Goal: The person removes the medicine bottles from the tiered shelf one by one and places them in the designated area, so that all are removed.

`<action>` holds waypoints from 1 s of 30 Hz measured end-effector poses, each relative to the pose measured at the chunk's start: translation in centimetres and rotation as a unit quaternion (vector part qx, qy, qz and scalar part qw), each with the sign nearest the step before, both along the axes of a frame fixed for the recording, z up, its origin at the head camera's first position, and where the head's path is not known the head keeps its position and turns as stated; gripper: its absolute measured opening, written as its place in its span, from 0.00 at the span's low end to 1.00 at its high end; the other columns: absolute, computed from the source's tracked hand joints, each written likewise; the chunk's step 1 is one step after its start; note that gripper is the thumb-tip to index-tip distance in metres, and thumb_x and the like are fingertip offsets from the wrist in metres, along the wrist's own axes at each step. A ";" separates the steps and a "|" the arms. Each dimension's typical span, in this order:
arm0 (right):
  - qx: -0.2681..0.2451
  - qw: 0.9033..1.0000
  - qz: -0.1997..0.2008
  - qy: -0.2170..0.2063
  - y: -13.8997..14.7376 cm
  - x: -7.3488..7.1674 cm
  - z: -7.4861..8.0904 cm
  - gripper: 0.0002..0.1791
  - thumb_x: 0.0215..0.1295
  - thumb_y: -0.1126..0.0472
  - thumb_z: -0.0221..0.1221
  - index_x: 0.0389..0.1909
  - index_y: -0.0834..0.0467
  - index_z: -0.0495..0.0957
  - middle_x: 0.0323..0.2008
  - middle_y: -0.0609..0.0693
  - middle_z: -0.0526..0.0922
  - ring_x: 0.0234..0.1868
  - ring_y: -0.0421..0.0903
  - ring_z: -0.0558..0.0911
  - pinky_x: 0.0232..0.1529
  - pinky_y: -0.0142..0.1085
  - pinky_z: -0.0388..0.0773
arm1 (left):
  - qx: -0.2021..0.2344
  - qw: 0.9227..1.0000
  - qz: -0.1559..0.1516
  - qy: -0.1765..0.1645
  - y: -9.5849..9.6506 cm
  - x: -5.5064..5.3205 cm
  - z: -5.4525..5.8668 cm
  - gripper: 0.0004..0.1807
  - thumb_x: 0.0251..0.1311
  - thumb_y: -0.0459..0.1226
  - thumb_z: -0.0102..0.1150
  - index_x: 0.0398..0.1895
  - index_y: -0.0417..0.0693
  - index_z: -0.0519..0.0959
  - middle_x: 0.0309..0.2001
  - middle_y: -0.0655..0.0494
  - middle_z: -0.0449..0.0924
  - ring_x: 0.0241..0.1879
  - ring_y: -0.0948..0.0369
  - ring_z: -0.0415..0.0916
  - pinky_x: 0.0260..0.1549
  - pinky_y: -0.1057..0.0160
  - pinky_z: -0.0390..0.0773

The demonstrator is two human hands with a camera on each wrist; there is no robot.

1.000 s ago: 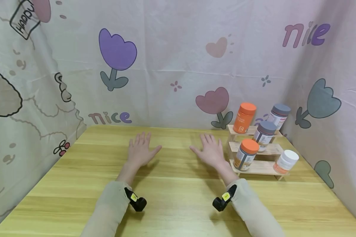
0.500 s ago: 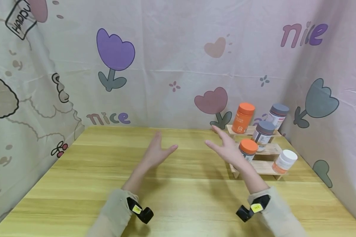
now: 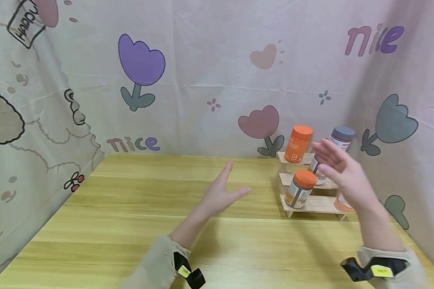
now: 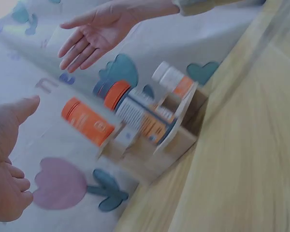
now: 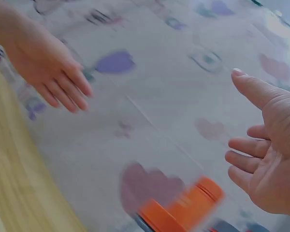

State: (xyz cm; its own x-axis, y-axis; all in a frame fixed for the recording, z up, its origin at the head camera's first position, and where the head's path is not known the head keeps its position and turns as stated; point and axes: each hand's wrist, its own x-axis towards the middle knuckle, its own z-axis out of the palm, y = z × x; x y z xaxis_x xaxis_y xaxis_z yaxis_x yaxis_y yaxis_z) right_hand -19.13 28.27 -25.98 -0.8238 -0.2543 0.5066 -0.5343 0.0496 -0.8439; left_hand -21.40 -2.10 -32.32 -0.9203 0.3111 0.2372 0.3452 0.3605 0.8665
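Observation:
My right hand (image 3: 343, 176) is raised in front of the right side of a three-step wooden rack (image 3: 312, 204), fingers extended, holding nothing. It partly hides a grey-lidded jar (image 3: 316, 168) on the middle step and a white-lidded bottle (image 3: 342, 204) on the lowest. At the top step's left stands an orange bottle (image 3: 298, 143); another grey-lidded jar (image 3: 341, 136) is at its right. An orange-lidded jar (image 3: 300, 188) sits at the lowest step's left. My left hand (image 3: 222, 192) hovers over the table, left of the rack, thumb spread and nothing in it.
The wooden table (image 3: 130, 224) reaches back to a printed cloth backdrop (image 3: 202, 60), which also hangs along both sides. Each sleeve cuff carries a black camera, such as the left camera (image 3: 193, 277).
Both hands have risen off the table and moved right. The right hand has gone from left of the rack to its right part; the left hand has come towards the rack. The bottles stay put.

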 end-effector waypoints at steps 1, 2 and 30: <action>-0.020 1.000 0.010 0.001 1.1 0.1 -0.1 0.34 0.64 0.79 0.47 0.70 0.62 0.51 0.64 0.49 0.67 0.60 0.35 0.68 0.54 0.22 0.66 | -0.002 1.000 -0.005 -0.003 0.4 0.1 0.0 0.51 0.53 0.52 0.64 0.73 0.48 0.44 0.72 0.57 0.45 0.69 0.58 0.45 0.65 0.53 0.49; -0.029 1.000 0.011 0.002 2.1 0.2 -0.1 0.34 0.64 0.80 0.46 0.70 0.62 0.51 0.63 0.47 0.68 0.60 0.35 0.69 0.54 0.21 0.66 | -0.002 1.000 -0.011 -0.005 0.9 0.2 0.0 0.51 0.52 0.52 0.64 0.73 0.49 0.44 0.72 0.57 0.45 0.69 0.58 0.45 0.65 0.53 0.49; 0.049 0.987 0.050 -0.145 19.1 0.7 -14.7 0.37 0.71 0.74 0.36 0.72 0.52 0.28 0.61 0.24 0.59 0.58 0.19 0.60 0.56 0.14 0.51 | 0.000 0.991 -0.021 -0.134 8.7 -0.8 -6.6 0.56 0.47 0.54 0.68 0.73 0.51 0.44 0.71 0.49 0.48 0.67 0.48 0.52 0.62 0.48 0.56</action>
